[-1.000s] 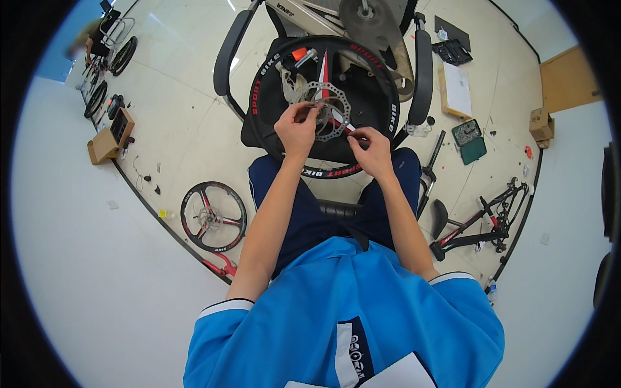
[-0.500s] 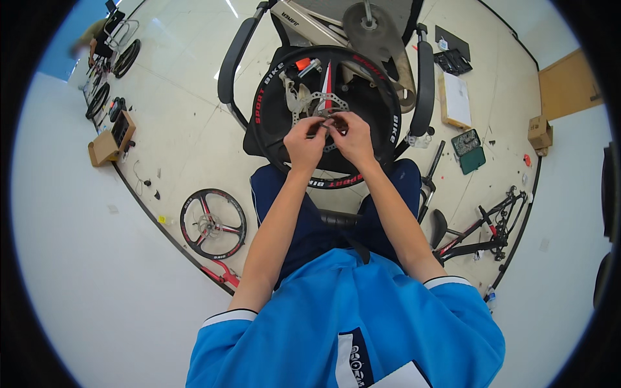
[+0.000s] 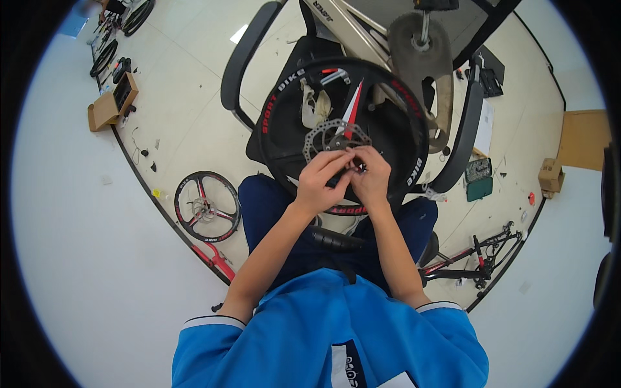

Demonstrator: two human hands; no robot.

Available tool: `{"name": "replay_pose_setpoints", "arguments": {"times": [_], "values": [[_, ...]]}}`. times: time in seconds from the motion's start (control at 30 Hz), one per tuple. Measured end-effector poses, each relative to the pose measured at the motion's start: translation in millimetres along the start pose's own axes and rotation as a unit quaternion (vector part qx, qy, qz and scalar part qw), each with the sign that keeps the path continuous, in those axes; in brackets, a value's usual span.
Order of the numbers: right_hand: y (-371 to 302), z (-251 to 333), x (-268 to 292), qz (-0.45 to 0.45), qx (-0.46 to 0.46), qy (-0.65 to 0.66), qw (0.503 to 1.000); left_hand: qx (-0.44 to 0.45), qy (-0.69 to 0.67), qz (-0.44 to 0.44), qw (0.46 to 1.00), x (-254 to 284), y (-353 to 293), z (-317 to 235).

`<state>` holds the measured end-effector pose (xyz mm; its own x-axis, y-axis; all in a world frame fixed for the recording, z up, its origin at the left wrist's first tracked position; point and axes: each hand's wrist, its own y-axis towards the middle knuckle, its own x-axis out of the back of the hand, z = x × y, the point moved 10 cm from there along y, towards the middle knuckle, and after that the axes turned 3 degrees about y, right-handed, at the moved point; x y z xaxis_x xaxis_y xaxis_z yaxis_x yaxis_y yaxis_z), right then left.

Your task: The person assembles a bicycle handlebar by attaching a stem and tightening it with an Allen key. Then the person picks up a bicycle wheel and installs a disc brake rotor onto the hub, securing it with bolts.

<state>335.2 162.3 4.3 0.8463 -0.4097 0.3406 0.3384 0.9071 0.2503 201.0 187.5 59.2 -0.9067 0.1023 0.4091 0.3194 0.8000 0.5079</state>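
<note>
A black three-spoke bicycle wheel (image 3: 264, 139) with red and white lettering lies flat over the seat of a black armchair in front of my knees. At its hub sits a silver brake disc (image 3: 313, 137) with a cut-out edge. My left hand (image 3: 319, 182) is closed in a pinch at the near side of the disc. Against it, my right hand (image 3: 372, 178) pinches too, fingertips meeting over the hub. Whatever lies between them is hidden by the fingers. A crumpled whitish piece (image 3: 315, 108) and a silver tool (image 3: 334, 77) show through the wheel's opening.
A cream bicycle frame (image 3: 352, 33) with a grey crank part (image 3: 414, 48) rests across the chair between its armrests (image 3: 249, 55). On the floor are another wheel (image 3: 202, 208), a red fork (image 3: 220, 262), a dark frame (image 3: 446, 273), a green case (image 3: 479, 189) and a cardboard box (image 3: 550, 173).
My view has shifted, so chair and wheel appear lower and further right. Both hands stay pinched together at the hub, now at the disc's near edge.
</note>
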Motion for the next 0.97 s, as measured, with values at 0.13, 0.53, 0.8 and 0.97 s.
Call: {"name": "replay_pose_setpoints", "arguments": {"times": [0.13, 0.53, 0.8, 0.97], "values": [[2.6, 3.1, -4.1, 0.065, -0.033, -0.040, 0.997, 0.029, 0.003, 0.051, 0.998, -5.8, -4.7, 12.5], [18.8, 5.6, 3.8, -0.020, 0.034, -0.014, 0.999, 0.034, 0.036, -0.022, 0.999, 0.9, 19.9, 21.0], [7.7, 11.1, -1.9, 0.003, 0.090, -0.041, 0.995, 0.041, -0.049, 0.010, 0.998, -8.4, -4.5, 18.5], [-2.3, 8.3, -4.0, -0.014, 0.010, -0.028, 0.999, 0.086, -0.057, 0.002, 0.995, -3.3, -6.3, 31.9]]}}
